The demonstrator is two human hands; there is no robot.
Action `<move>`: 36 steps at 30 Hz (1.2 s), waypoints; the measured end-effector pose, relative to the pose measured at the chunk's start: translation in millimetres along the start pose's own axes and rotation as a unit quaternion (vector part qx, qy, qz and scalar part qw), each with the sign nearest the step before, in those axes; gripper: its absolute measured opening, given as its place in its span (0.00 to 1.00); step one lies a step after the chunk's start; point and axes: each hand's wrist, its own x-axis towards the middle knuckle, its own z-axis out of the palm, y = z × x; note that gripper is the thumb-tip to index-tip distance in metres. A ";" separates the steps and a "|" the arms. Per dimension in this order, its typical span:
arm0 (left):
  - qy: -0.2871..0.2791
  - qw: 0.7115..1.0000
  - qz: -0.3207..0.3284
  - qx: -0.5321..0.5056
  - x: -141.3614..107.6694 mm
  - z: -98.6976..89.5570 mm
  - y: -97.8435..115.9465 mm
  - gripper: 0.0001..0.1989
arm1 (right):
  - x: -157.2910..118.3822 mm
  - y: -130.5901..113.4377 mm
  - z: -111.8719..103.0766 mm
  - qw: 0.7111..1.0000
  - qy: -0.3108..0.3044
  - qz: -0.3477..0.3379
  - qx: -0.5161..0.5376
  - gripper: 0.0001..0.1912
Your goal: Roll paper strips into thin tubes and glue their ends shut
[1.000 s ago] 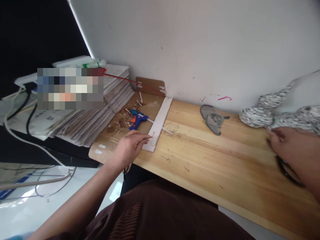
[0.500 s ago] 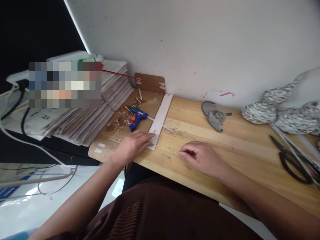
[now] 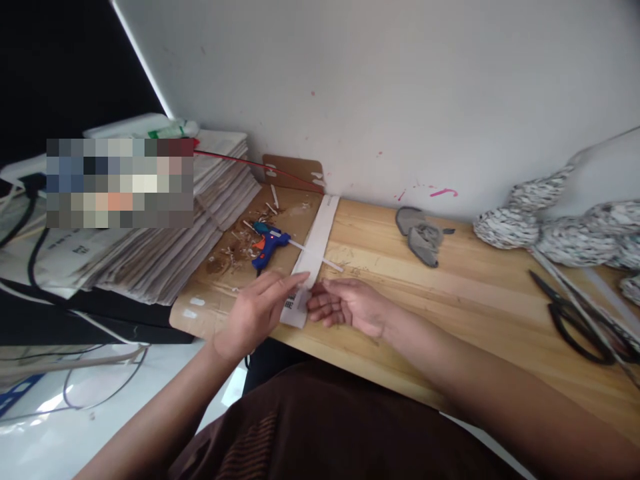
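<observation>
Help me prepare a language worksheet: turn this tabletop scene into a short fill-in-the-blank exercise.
1. The left hand and right hand are at the near end of a long strip coloured ____.
2. The glue gun has a body that is mainly ____.
3. It lies on a sheet of brown ____.
4. The scissors have handles coloured ____.

Missing words: white; blue; cardboard; black.

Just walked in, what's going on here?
Someone has both bare hands at the near end of a white paper strip: left hand at its left edge, right hand at its right. Whether either is pinching it isn't clear. A blue glue gun lies on cardboard to the left; scissors lie off to the right.
</observation>
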 end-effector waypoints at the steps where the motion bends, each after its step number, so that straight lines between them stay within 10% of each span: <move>1: -0.026 0.999 -0.002 -0.023 -4.1 -0.8 4.4 0.24 | 2.7 -0.1 0.8 1.000 -0.001 -0.003 0.011 0.14; 6: -0.088 0.991 0.028 -0.093 -19.7 6.4 20.7 0.24 | 7.9 3.1 3.1 0.999 0.049 -0.023 0.000 0.07; 14: -0.079 0.985 -0.103 -0.110 -7.6 21.1 17.1 0.30 | 1.9 -2.2 -3.0 0.982 0.154 -0.056 0.093 0.08; 20: -0.111 0.990 -0.012 0.088 16.6 39.7 7.1 0.12 | -33.4 -6.7 -12.1 0.999 -0.001 -0.011 -0.043 0.07; 24: -0.117 0.978 0.006 0.174 28.7 47.8 -5.8 0.12 | -78.2 -28.2 -32.4 0.987 -0.020 -0.107 -0.116 0.14; 30: -0.130 0.981 -0.003 0.142 42.6 49.7 -20.4 0.20 | -138.4 -71.2 -62.3 0.867 0.283 -0.381 -0.154 0.12; 33: -0.109 0.989 -0.017 0.097 45.5 46.3 -19.6 0.19 | -148.1 -81.6 -59.4 0.801 0.305 -0.480 -0.187 0.11; 36: -0.054 0.995 -0.084 0.009 46.2 39.3 -8.4 0.14 | -143.5 -85.5 -54.5 0.797 0.282 -0.499 -0.189 0.07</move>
